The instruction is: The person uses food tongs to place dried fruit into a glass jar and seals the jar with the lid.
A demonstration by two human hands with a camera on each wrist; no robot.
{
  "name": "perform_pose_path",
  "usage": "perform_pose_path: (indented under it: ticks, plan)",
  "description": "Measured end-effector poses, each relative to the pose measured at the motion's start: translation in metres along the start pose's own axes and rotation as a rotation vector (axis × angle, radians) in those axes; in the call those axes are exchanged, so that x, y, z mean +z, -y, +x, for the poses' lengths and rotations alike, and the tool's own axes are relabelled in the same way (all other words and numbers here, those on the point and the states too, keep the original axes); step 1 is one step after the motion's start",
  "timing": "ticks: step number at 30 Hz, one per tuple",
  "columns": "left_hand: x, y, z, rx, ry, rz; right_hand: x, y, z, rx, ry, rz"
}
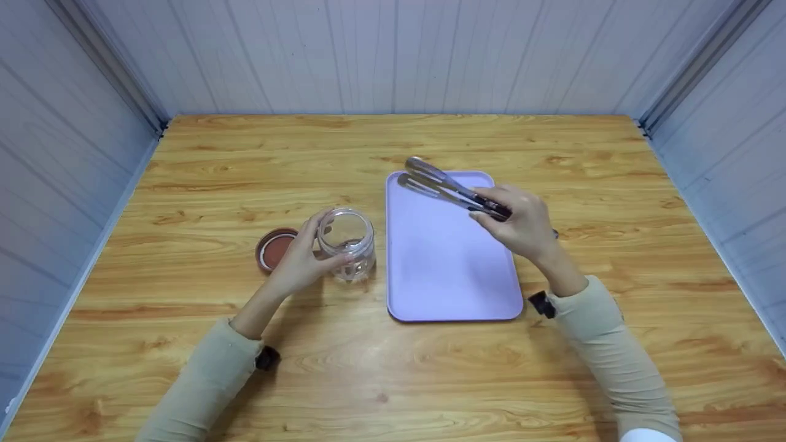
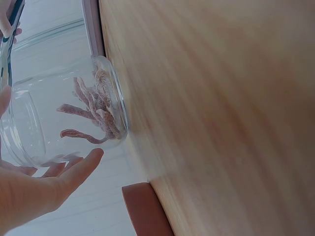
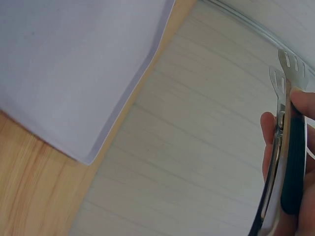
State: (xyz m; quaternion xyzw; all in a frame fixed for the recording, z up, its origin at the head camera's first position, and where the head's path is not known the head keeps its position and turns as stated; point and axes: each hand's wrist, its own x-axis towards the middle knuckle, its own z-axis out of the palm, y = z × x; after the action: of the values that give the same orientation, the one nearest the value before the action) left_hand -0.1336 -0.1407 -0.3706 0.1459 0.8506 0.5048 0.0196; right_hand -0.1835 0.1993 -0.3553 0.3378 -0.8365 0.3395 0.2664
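A clear jar (image 1: pixel 356 268) without its lid stands on the table, and my left hand (image 1: pixel 305 255) grips it around the upper part, thumb on the near side. Several brown, wrinkled dried strips (image 2: pixel 96 105) lie at the jar's bottom in the left wrist view. My right hand (image 1: pixel 519 222) holds metal tongs (image 1: pixel 439 182) with dark handles above the tray, their slotted tips apart and pointing to the far left. Between those tips nothing shows. Beside the left hand, a reddish-brown lid (image 1: pixel 276 250) rests on the table, partly hidden by that hand.
A light purple rectangular tray (image 1: pixel 451 276) lies on the wooden table (image 1: pixel 368 380), right of the jar. Pale panelled walls (image 1: pixel 393 55) stand along the table's back and sides.
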Motion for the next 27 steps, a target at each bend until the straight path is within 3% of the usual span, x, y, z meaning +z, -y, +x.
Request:
perform_pose_path:
  ticks: [17,27]
  plan:
    - [0.001,0.002,0.000,0.001,-0.004,-0.013,-0.042,-0.032,-0.032,0.137,-0.100,-0.052]
    - [0.001,0.000,0.000,-0.008,0.006,-0.001,-0.065,-0.049,-0.058,0.297,-0.123,-0.089]
